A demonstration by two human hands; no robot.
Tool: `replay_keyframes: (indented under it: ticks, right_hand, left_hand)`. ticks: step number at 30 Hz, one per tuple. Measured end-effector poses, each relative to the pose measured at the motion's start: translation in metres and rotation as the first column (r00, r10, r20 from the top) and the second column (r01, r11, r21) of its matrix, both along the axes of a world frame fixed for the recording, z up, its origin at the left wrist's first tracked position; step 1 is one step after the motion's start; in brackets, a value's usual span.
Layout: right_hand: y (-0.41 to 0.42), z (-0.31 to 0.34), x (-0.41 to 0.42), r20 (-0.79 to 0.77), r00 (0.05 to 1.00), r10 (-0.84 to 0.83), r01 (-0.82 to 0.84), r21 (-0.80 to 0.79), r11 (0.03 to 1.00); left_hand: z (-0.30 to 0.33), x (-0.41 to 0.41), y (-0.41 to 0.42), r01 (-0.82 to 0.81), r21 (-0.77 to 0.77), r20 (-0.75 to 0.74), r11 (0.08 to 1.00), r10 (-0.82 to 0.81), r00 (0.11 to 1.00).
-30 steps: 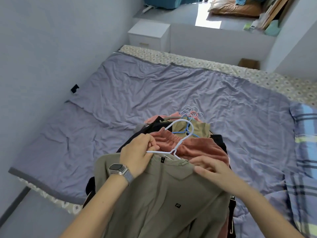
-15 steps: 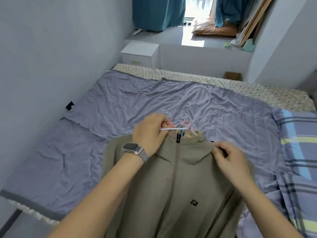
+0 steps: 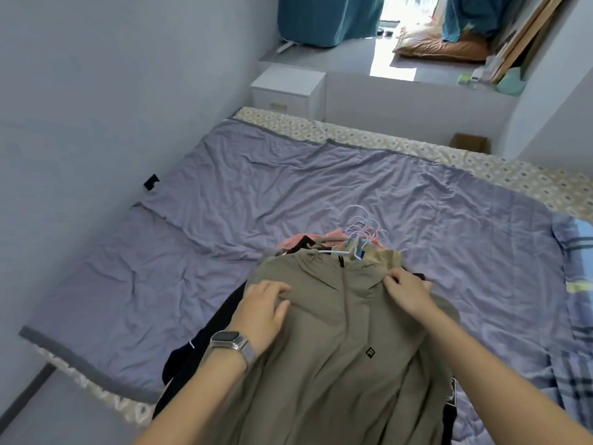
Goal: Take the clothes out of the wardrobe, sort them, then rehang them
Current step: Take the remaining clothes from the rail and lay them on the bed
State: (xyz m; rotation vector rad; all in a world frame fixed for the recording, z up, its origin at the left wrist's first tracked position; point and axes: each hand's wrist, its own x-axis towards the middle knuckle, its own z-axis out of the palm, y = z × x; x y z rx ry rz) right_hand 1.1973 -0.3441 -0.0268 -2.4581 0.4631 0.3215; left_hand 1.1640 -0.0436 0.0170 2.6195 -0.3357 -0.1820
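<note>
An olive-green zip jacket (image 3: 340, 342) on a white hanger lies on top of a pile of clothes on the bed. My left hand (image 3: 263, 306), with a watch on the wrist, rests on the jacket's left shoulder, thumb and fingers spread on the cloth. My right hand (image 3: 407, 290) pinches the cloth at the jacket's right shoulder by the collar. Several hanger hooks (image 3: 361, 229), white, pink and blue, stick out past the collar. Pink (image 3: 296, 240) and dark garments (image 3: 192, 354) peek out underneath.
The bed's purple quilt (image 3: 224, 220) spreads to the left and far side. A striped blanket (image 3: 577, 284) lies at the right edge. A white bedside cabinet (image 3: 288, 88) stands beyond the bed, a cardboard box (image 3: 470, 142) to its right. A wall runs along the left.
The jacket has been laid down flat on the pile. My left hand left the hanger at the collar and moved down to the left shoulder. My right hand stays at the right shoulder.
</note>
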Motion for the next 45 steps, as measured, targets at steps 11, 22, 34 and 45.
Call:
replay_keyframes:
  ticks: [11,22,34,45]
  right_hand:
    - [-0.004,-0.035,0.029,-0.318,0.944,0.088,-0.179,-0.268,0.947]
    - [0.077,0.014,-0.051,-0.097,0.99,0.102,-0.106,-0.035,0.994]
    - [0.215,0.1,-0.123,0.133,0.957,0.257,-0.267,0.072,0.961]
    - [0.429,0.132,-0.169,0.113,0.739,0.664,-0.672,0.065,0.738]
  left_hand:
    - [-0.019,0.003,0.012,-0.074,-0.056,-0.006,0.996,0.074,0.997]
    - [0.015,-0.022,0.037,-0.085,-0.033,-0.116,0.996,0.081,0.99]
    - [0.076,-0.105,0.169,-0.145,-0.062,-0.081,0.987,0.14,0.987]
    - [0.108,-0.242,0.371,-0.495,-0.03,-0.099,0.869,0.49,0.866]
